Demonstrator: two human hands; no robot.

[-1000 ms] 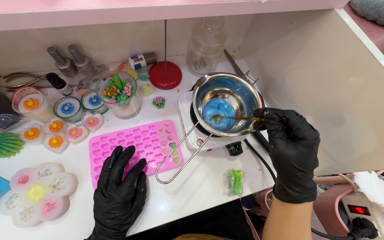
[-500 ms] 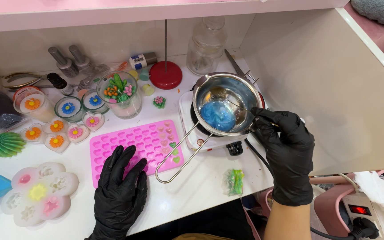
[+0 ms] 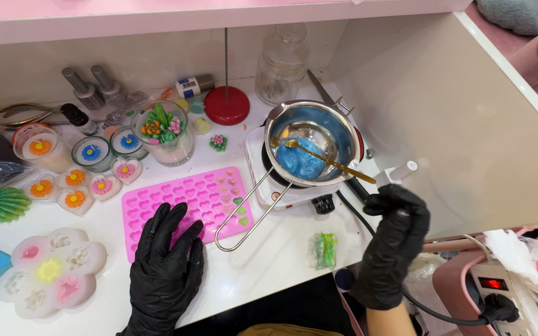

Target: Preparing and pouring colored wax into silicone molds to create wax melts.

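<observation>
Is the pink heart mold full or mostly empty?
Mostly empty: the pink heart mold has only a few green-filled cavities at its right end.

Left hand (image 3: 164,267), right hand (image 3: 392,239): black, seemingly glossy gloves.

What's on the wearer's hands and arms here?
Both the left hand and the right hand wear black, slightly glossy disposable gloves that crease at the knuckles and cover the wrists. No markings or cables on them. Past the right cuff the forearm is bare, no sleeve.

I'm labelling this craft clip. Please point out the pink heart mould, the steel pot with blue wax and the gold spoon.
Pink silicone heart mould (image 3: 185,202), head view, middle.
Steel melting pot (image 3: 337,127), head view, inner wall.
Gold spoon (image 3: 334,163), head view, handle.
</observation>
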